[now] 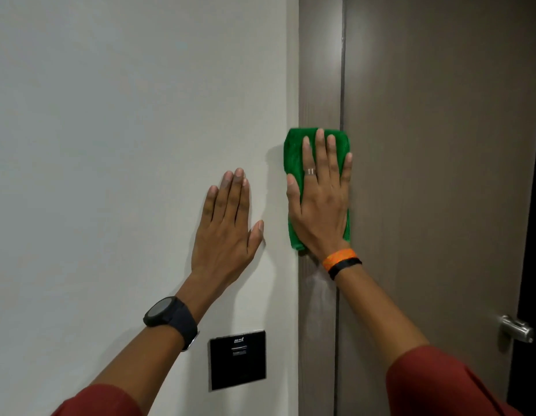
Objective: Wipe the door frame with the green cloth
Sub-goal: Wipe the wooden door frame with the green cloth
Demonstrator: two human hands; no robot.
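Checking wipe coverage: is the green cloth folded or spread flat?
Folded: the green cloth is a compact pad with layered edges at its lower right, pressed on the door frame under the flat right hand.

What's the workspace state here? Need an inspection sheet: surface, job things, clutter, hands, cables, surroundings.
Surface: brown door frame, upright strip between the white wall and the door; a faint streak shows on it below the cloth.
Job's things: green cloth, folded, flat on the frame, its edges lapping onto the wall and door.
Clutter: nothing seen.
Hands: right hand flat, fingers spread, pressing the cloth; left hand flat on the bare wall, holding nothing.
Cables: nothing seen.
Surroundings: black panel on the wall low down; metal door handle at the right edge.
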